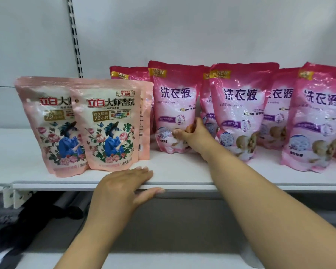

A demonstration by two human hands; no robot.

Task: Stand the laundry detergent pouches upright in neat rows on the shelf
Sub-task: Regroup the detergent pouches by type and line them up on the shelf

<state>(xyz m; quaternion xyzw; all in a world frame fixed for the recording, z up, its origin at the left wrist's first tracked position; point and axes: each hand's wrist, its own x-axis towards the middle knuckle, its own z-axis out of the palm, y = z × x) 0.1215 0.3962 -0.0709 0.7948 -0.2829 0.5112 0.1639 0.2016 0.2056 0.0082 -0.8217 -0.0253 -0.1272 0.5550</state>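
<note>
At the shelf's (182, 186) front lip my left hand (122, 188) rests flat, fingers straight on top, thumb along the edge below. Farther in, my right hand (192, 133) reaches with fingers curled against the lower right edge of a glossy magenta pouch (175, 105); it seems to pinch it, though the fingertips blur. Pale pink floral pouches (109, 125) stand left, overlapping. More crinkled magenta pouches (241, 105) stand in rows behind, the rightmost cut off.
</note>
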